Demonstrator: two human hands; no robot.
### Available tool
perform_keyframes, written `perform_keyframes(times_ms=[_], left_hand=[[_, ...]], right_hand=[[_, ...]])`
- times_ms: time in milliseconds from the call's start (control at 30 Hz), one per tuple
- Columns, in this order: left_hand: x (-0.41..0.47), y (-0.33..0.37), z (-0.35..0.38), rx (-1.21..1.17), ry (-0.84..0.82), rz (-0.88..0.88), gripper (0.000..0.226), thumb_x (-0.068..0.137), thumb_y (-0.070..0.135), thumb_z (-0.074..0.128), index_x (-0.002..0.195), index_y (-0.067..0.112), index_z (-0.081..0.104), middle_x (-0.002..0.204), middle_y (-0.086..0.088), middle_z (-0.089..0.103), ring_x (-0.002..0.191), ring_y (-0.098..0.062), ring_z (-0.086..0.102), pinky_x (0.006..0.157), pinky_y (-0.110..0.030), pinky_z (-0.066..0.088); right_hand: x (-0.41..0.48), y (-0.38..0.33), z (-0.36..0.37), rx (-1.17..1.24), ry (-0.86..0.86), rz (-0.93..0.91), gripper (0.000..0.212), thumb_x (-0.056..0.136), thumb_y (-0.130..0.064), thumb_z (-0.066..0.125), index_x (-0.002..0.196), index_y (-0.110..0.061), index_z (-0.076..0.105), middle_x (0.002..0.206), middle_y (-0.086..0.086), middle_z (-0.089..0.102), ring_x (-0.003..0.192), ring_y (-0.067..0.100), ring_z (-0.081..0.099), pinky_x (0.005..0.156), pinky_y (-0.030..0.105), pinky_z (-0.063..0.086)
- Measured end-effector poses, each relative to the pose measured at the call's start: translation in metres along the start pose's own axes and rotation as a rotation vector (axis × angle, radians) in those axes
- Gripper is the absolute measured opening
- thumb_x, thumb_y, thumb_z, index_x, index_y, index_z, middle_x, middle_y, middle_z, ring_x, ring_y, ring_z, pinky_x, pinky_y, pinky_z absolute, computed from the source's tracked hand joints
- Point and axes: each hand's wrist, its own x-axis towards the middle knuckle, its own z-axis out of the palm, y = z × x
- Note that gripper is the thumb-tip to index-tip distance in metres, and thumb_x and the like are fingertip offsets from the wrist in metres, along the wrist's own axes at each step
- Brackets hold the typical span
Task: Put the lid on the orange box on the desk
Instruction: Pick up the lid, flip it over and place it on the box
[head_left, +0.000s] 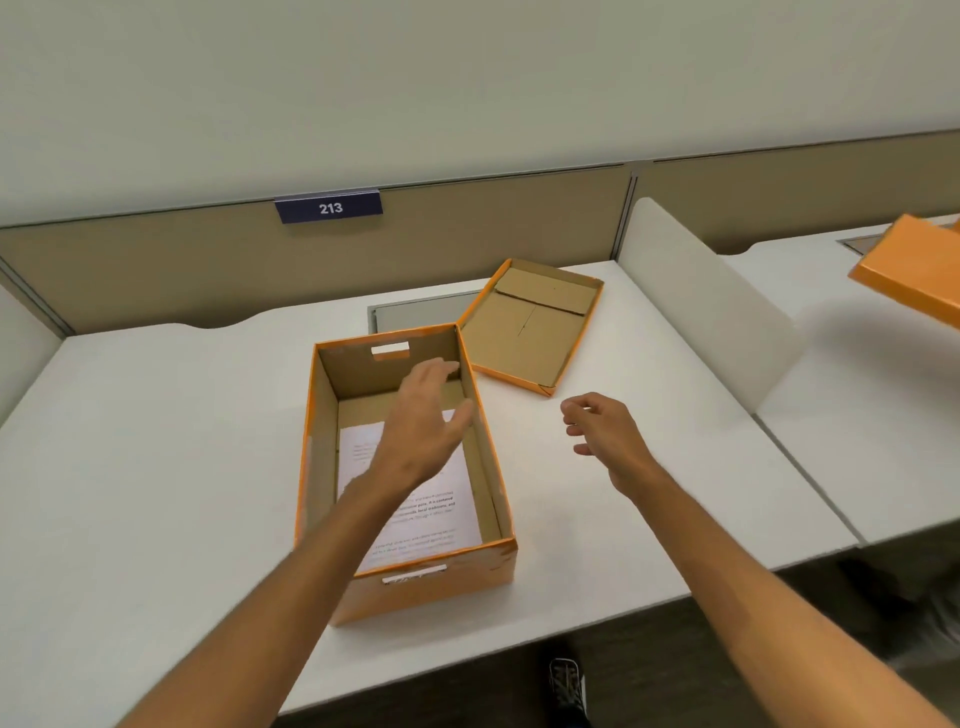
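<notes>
The left hand (426, 415) and forearm cover much of the printed sheet (415, 499) inside the orange box (415, 587), and the sheet's text is too small and blurred to read. A second orange piece (914, 270) is cut off by the right edge. A shoe (568, 686) below the desk (156, 467) is cropped at the bottom edge.

Count taken from the head view. One open orange box (410, 587) stood on the white desk (156, 441), with one printed sheet (447, 519) inside. One upturned lid (530, 327) lay at the box's 1 o'clock. A second orange piece (914, 270), cut by the frame, sat at 3 o'clock. One "213" number plate (329, 208). One white divider (696, 291). Two bare hands: left (426, 421), right (602, 431). One shoe (567, 686).
</notes>
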Motion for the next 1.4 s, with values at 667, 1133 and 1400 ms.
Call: perform_keyframes(times_ms=[667, 1133, 1400], left_hand=[[0.212, -0.024, 0.211, 0.755, -0.692, 0.106, 0.035, 0.089, 0.005, 0.056, 0.124, 0.012, 0.055, 0.122, -0.009, 0.058, 0.111, -0.030, 0.056, 0.083, -0.040, 0.047], [0.224, -0.015, 0.233, 0.781, -0.528, 0.327, 0.032, 0.085, 0.002, 0.048, 0.109, 0.017, 0.065, 0.098, -0.004, 0.067, 0.090, -0.031, 0.063, 0.068, -0.037, 0.035], [0.257, 0.033, 0.213, 0.136, -0.280, -0.095, 0.045, 0.083, 0.030, 0.046, 0.120, 0.018, 0.067, 0.116, -0.002, 0.072, 0.103, -0.023, 0.066, 0.083, -0.038, 0.053]], right_hand=[[0.250, 0.044, -0.038, 0.158, -0.093, 0.326, 0.019, 0.090, -0.004, 0.070, 0.107, 0.004, 0.064, 0.096, 0.017, 0.063, 0.079, 0.031, 0.063, 0.090, 0.046, 0.058], [0.293, 0.028, -0.037, 0.456, -0.192, 0.487, 0.012, 0.094, -0.001, 0.063, 0.105, 0.005, 0.067, 0.105, 0.024, 0.073, 0.084, 0.035, 0.073, 0.066, 0.046, 0.064], [0.292, -0.008, -0.067, 0.542, -0.145, 0.290, 0.028, 0.086, -0.004, 0.076, 0.112, -0.001, 0.067, 0.100, 0.019, 0.074, 0.082, 0.029, 0.071, 0.069, 0.043, 0.063]])
